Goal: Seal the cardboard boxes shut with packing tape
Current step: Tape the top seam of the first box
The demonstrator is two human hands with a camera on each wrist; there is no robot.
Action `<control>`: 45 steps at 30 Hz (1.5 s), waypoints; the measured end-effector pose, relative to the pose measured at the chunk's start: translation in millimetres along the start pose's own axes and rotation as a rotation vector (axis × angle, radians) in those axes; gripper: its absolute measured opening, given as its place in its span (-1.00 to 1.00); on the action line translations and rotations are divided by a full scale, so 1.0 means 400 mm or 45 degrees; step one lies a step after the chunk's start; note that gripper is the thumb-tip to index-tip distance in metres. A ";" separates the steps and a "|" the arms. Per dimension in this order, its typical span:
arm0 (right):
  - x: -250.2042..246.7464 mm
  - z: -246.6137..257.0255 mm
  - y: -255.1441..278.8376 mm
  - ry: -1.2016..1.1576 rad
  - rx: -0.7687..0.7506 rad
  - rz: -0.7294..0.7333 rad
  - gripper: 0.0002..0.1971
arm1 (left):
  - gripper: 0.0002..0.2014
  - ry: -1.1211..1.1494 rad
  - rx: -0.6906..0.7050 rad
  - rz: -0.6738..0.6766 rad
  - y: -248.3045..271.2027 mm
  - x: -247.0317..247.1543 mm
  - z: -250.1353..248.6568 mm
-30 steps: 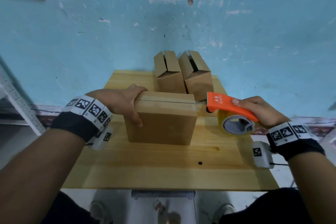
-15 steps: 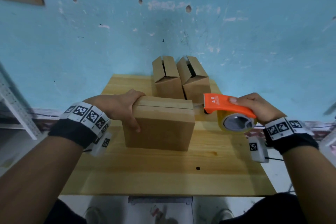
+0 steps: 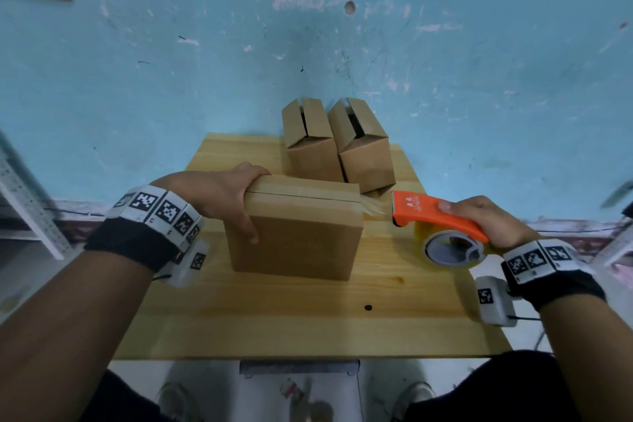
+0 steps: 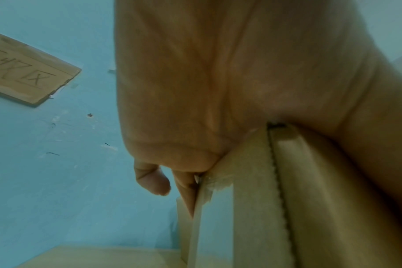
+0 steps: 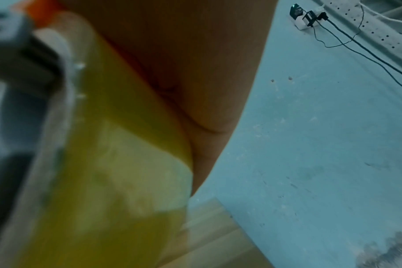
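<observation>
left hand (image 3: 219,197) gripped the cardboard box (image 3: 298,233); right hand (image 3: 486,219) clutched the tape dispenser (image 3: 435,216). best to keep the tape taut before cutting.

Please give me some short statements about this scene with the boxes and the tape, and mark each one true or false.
1. The left hand grips the near box at its left end. True.
2. The right hand holds a blue tape dispenser. False: the tape dispenser is orange.
3. A strip of tape stretches from the near box to the dispenser. True.
4. The two far boxes are sealed shut. False: their top flaps gape open.
5. The dispenser rests on top of the near box. False: it is off its right end.
</observation>
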State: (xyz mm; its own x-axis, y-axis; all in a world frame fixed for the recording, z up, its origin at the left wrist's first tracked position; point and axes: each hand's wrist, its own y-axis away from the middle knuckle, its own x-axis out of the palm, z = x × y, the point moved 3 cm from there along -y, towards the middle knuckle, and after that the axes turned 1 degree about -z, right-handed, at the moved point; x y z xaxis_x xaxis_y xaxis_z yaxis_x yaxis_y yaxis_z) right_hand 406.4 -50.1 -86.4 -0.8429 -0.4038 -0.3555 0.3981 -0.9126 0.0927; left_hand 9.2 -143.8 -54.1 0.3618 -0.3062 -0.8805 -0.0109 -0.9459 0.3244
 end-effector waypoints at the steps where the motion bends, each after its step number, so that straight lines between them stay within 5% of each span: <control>1: 0.001 0.003 0.000 0.018 0.008 0.015 -0.56 | 0.18 0.002 0.003 0.004 -0.001 0.000 -0.001; 7: 0.011 0.011 -0.002 0.131 0.079 0.123 -0.32 | 0.18 0.008 0.015 -0.013 -0.002 0.004 0.002; 17: -0.020 -0.047 0.013 0.061 0.072 0.121 -0.43 | 0.15 0.045 0.000 0.002 -0.004 0.004 -0.005; 31: -0.024 -0.076 0.036 -0.088 0.084 0.164 -0.27 | 0.07 0.067 -0.015 0.009 0.014 0.005 -0.017; 40: -0.044 -0.070 0.060 -0.046 0.067 0.124 -0.37 | -0.03 -0.125 -0.076 -0.027 0.034 -0.010 -0.047; 45: -0.008 -0.039 0.045 0.283 0.177 0.152 -0.54 | -0.05 -0.149 -0.072 0.000 0.031 -0.010 -0.048</control>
State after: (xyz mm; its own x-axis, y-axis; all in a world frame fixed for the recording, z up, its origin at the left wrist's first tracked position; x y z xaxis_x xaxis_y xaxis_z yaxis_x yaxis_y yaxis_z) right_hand 422.0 -64.4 -98.1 -0.6868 -0.4991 -0.5284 0.4236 -0.8656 0.2670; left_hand 25.6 -152.0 -39.8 0.2504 -0.3195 -0.9139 0.0426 -0.9394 0.3401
